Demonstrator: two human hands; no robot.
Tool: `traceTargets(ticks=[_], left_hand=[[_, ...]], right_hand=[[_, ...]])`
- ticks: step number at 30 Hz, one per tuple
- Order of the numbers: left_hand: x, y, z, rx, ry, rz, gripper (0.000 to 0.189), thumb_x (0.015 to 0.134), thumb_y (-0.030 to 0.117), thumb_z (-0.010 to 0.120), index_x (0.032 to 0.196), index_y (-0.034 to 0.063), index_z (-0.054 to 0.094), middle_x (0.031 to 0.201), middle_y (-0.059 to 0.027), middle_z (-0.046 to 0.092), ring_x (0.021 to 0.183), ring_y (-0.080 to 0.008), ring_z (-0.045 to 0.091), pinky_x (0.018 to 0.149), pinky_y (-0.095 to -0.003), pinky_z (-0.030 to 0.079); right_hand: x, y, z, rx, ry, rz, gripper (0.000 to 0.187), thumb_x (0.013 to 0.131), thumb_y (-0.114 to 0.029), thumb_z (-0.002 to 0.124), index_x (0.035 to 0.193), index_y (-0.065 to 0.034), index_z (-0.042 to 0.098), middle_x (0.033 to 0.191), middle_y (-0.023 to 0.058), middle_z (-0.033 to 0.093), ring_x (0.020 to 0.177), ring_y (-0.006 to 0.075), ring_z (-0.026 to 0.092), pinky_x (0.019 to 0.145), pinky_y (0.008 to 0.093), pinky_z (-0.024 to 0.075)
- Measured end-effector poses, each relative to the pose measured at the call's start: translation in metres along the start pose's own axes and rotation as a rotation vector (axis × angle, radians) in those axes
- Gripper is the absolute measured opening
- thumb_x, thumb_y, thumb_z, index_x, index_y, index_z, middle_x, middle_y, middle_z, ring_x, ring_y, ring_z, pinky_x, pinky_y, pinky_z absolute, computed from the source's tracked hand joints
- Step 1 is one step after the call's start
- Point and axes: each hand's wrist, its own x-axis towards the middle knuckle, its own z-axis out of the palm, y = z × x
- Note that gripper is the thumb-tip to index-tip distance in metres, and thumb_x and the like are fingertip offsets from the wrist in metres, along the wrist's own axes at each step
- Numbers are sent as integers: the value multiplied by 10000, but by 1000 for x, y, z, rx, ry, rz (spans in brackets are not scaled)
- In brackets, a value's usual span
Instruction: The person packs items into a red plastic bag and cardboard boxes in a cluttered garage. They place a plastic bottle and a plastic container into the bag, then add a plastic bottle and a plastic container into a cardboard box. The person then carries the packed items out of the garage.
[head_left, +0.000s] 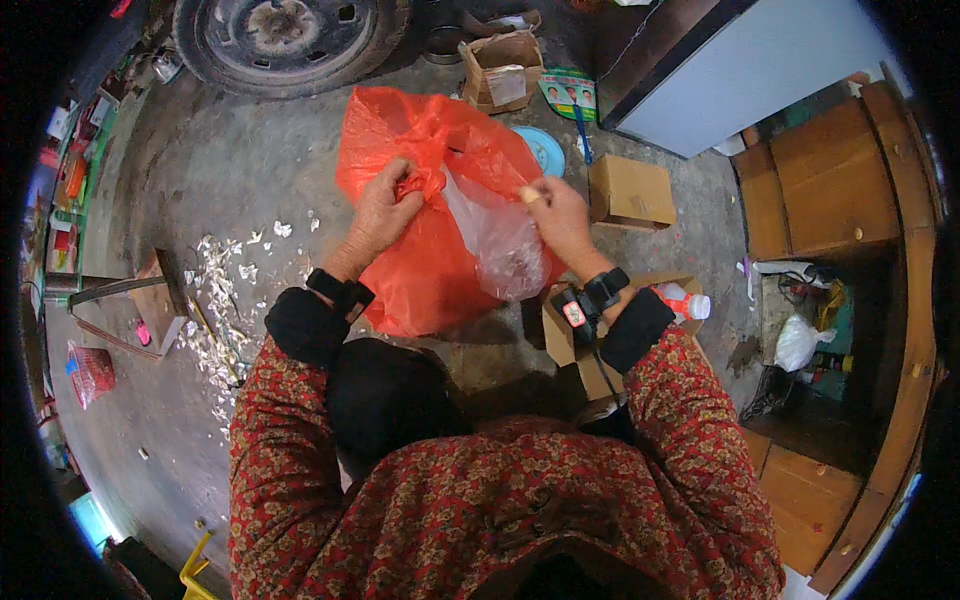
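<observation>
A large, translucent red plastic bag (431, 277) lies before me, gathered near its top. My left hand (388, 204) grips the bunched red plastic at the gathered part. At the bag's right side, my right hand (553, 214) has its fingers closed on the edge of the red plastic. A clear plastic bag (499, 240) hangs between my hands against the red one. What the red bag contains cannot be made out.
Behind the bag stand an open cardboard box (480, 64) and a vehicle wheel (281, 37). A closed cardboard box (631, 191) and a blue round lid (541, 150) are at right. Pale scraps (214, 322) litter the floor at left. A wooden cabinet (832, 180) stands far right.
</observation>
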Motion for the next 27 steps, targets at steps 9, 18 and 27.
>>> traceTargets(ticks=[9, 18, 27], left_hand=[[0, 28, -11, 574, -17, 211, 529, 710, 182, 641, 1188, 72, 443, 958, -148, 567, 907, -309, 553, 751, -401, 446], [-1, 100, -25, 874, -136, 210, 600, 664, 267, 702, 1183, 75, 471, 994, -110, 552, 944, -295, 536, 800, -420, 414], [-26, 56, 33, 477, -786, 646, 555, 648, 337, 706, 1108, 86, 521, 1148, -128, 493, 1080, -317, 460, 922, -461, 347]], right_hand=[[-11, -19, -29, 378, 38, -2, 192, 813, -174, 608, 933, -28, 570, 688, 4, 533, 600, 83, 480, 540, 239, 409], [1, -6, -32, 719, 136, 148, 187, 848, -172, 591, 948, -21, 545, 773, -3, 520, 640, 65, 460, 550, 214, 399], [3, -30, -34, 198, 10, -4, 373, 731, -240, 713, 974, -14, 543, 676, 54, 570, 621, 120, 545, 563, 276, 440]])
